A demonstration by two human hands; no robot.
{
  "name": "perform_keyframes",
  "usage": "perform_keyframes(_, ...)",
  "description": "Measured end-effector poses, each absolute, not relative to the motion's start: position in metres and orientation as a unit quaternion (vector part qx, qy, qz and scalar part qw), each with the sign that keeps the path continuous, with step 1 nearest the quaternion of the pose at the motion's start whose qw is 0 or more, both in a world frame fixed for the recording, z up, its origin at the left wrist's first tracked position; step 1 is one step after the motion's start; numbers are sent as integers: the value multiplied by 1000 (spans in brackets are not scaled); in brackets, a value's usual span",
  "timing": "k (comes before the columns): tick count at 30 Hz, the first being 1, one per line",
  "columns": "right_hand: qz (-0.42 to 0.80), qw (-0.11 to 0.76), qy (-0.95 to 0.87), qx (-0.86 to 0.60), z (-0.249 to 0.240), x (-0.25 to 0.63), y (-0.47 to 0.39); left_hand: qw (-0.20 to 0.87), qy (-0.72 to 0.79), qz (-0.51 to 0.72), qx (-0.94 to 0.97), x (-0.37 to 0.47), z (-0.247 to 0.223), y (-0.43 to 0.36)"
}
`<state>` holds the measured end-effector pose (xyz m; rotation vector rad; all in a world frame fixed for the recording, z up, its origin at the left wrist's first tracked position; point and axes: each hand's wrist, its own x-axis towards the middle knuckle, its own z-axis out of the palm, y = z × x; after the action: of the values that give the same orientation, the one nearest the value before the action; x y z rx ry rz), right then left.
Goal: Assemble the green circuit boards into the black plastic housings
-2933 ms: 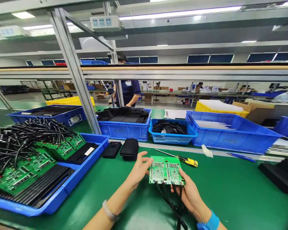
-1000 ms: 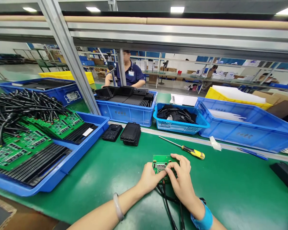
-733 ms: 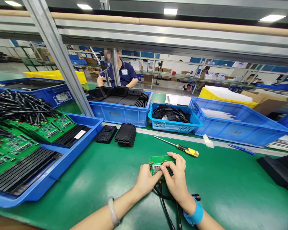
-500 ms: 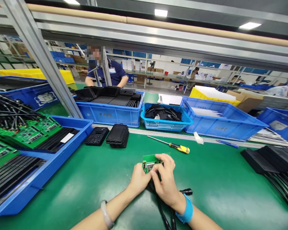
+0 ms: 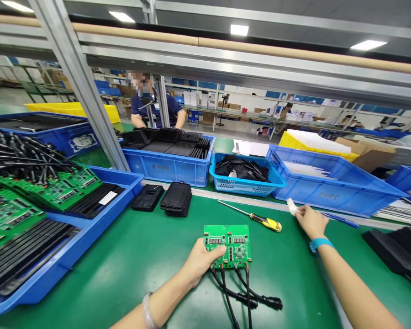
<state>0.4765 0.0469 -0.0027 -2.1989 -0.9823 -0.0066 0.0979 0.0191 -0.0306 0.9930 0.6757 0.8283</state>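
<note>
My left hand [image 5: 203,258] grips a green circuit board [image 5: 240,251] by its left side, thumb lying across the front. Two display modules sit near the board's top, and black cables [image 5: 226,292] with round connectors hang from its lower edge onto the table. Further off to the right, my right hand [image 5: 311,221] pinches a small white piece of paper or tissue [image 5: 292,207] at the table's back strip. A yellow-and-black screwdriver [image 5: 265,222] lies between the board and the back strip.
Black plastic housings [image 5: 176,198] are stacked behind the board. A blue tray [image 5: 89,228] of boards and black parts stands left. Along the back are a blue bin [image 5: 167,169], a light-blue basket [image 5: 246,186] and another blue bin [image 5: 329,194]. A blue pen [image 5: 342,220] lies right. A co-worker [image 5: 157,109] sits opposite.
My right hand has left the circuit board and reached out to the right, taking hold of the white piece. The left hand keeps the board, whose front now shows fully.
</note>
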Motion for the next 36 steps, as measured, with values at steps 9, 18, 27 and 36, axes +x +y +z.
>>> perform_keyframes(9, 244, 402, -507, -722, 4, 390, 14, 779, 305, 388, 386, 96, -27, 17)
perform_keyframes(18, 567, 539, -329, -529, -30, 269, -43, 824, 269, 377, 324, 97, -27, 14)
perform_keyframes(27, 675, 546, -210, -450, -47, 251, -57, 799, 295, 366, 376, 104, -9, 5)
perform_keyframes(36, 762, 511, -74, -391, -32, 312, -34, 502, 518, 314, 617, -49, 27, 55)
